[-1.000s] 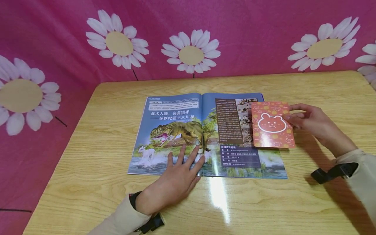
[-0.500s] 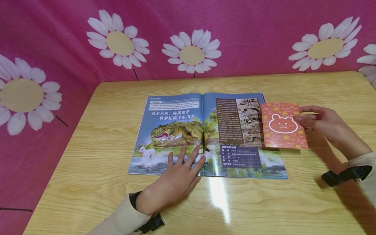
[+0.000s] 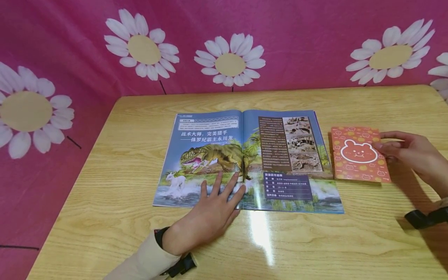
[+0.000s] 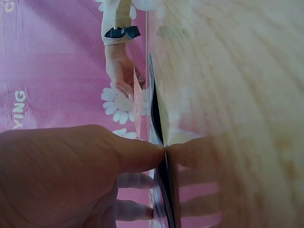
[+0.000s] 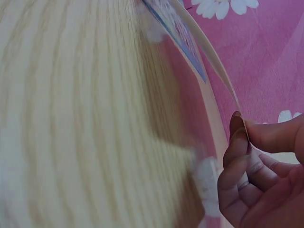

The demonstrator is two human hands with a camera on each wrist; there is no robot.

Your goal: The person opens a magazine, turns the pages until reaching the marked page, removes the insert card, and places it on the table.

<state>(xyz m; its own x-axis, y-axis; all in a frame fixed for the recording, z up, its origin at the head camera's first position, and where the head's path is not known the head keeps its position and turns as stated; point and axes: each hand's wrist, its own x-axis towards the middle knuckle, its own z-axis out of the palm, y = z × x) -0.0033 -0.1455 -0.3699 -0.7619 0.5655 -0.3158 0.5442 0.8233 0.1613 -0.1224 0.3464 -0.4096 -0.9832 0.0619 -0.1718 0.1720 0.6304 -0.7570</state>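
An open magazine (image 3: 287, 184) with a dinosaur spread lies flat on the table. My left hand (image 3: 210, 217) rests with fingers spread on its lower middle, across the fold. In the left wrist view the thumb (image 4: 137, 154) is at the magazine's near edge. To the right of the magazine, my right hand (image 3: 418, 155) pinches the right edge of a thin red card (image 3: 360, 151) with a white-outlined bear face. The right wrist view shows the card (image 5: 216, 59) edge-on and slightly bowed, between thumb and fingers, raised off the table.
The light wooden table (image 3: 105, 175) ends at the back against a pink cloth (image 3: 280, 23) printed with large white daisies. A bright light reflection (image 3: 260, 237) lies on the tabletop before the magazine. Both wrists wear black straps (image 3: 180, 266).
My right hand has carried the card rightward, from overlapping the magazine's right page to beside it. The photos on that page are now uncovered. My left hand has stayed in place.
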